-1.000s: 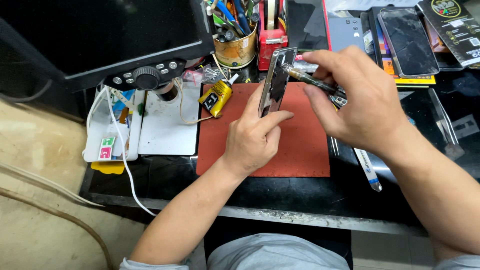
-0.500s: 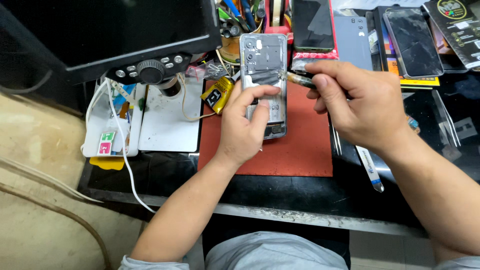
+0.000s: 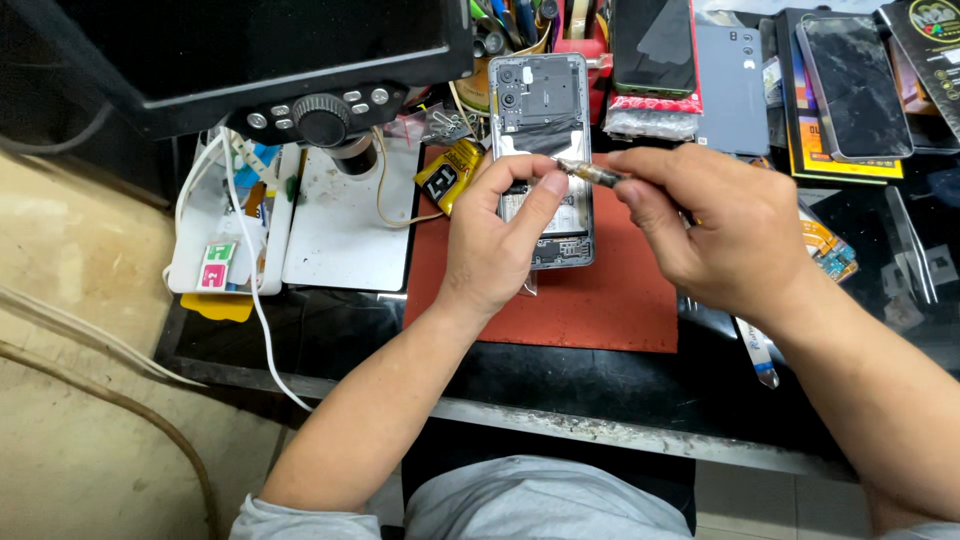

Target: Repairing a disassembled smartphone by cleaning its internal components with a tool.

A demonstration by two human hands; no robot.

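Note:
An opened smartphone (image 3: 540,110) with its back cover off lies flat on the red work mat (image 3: 600,300), camera end away from me. My left hand (image 3: 495,245) rests over its lower half, thumb and fingers gripping the edges. My right hand (image 3: 715,230) holds a small screwdriver (image 3: 590,173) with a metal shaft, its tip pointing left at the phone's middle, close to my left thumb.
A microscope with a dark monitor (image 3: 250,50) and a white base plate (image 3: 345,225) stands at the left. A yellow glue tube (image 3: 445,175), a tool cup (image 3: 505,25), several phones and screens (image 3: 850,85), flex cables (image 3: 825,255) and tweezers (image 3: 915,260) crowd the back and right.
The phone went from being held up on edge to lying flat on the mat. My left hand now presses on it, and the screwdriver tip has come to its middle.

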